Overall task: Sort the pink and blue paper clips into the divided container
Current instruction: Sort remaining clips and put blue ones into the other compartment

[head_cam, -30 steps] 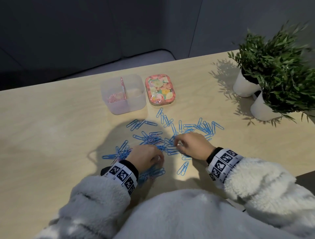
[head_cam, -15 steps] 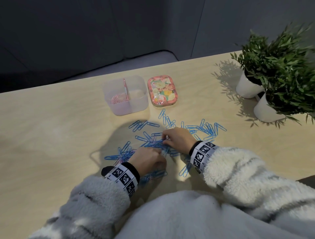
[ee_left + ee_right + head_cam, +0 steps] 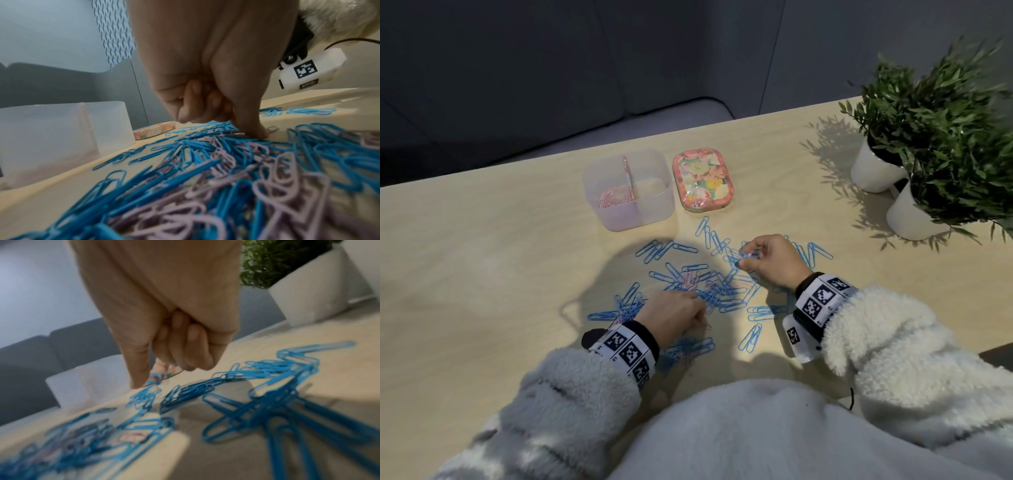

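Observation:
Blue paper clips (image 3: 690, 274) lie scattered mid-table, with a few pink paper clips (image 3: 283, 177) mixed into the pile. The clear divided container (image 3: 654, 205) stands behind them, holding pink clips (image 3: 614, 198) in its left compartment. My right hand (image 3: 746, 257) hovers over the right of the pile, thumb and curled fingers pinching a blue clip (image 3: 155, 379). My left hand (image 3: 700, 317) rests at the near edge of the pile with fingers curled. Its thumb tip (image 3: 255, 133) pinches down on a pink clip against the table.
A floral tin lid (image 3: 702, 180) lies right of the container. Two potted plants in white pots (image 3: 873, 171) stand at the far right. The table's far edge runs behind the container, with a grey sofa beyond.
My right hand has moved right and away from the left hand, picking up a blue clip. The left hand has barely shifted.

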A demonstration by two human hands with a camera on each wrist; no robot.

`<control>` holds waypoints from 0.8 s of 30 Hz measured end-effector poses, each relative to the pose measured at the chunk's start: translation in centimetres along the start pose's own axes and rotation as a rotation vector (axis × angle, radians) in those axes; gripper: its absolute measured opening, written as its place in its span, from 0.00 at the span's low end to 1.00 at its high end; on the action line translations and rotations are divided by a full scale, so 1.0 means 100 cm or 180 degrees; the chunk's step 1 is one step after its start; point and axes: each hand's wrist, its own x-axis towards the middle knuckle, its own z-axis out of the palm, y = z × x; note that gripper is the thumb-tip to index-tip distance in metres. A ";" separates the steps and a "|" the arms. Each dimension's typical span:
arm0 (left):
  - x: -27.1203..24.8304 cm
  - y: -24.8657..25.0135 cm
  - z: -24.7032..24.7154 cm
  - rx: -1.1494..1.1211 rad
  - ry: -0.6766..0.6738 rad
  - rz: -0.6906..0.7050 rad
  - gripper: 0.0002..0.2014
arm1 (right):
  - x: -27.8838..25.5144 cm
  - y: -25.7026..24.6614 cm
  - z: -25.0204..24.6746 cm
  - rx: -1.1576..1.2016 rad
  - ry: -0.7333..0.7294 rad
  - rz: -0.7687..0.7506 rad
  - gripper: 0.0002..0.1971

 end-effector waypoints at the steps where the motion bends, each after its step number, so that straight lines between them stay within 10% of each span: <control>1: -0.001 0.000 0.001 0.0001 -0.0011 -0.0018 0.07 | -0.003 -0.002 0.001 -0.0391 0.0099 -0.0112 0.09; 13: -0.002 -0.002 0.012 0.0193 0.0225 0.0157 0.13 | -0.010 -0.027 0.036 -0.1754 -0.0717 -0.1116 0.08; 24: -0.003 -0.005 0.005 -0.2232 0.0532 -0.0492 0.03 | -0.009 -0.013 0.004 0.2191 -0.0332 0.0144 0.13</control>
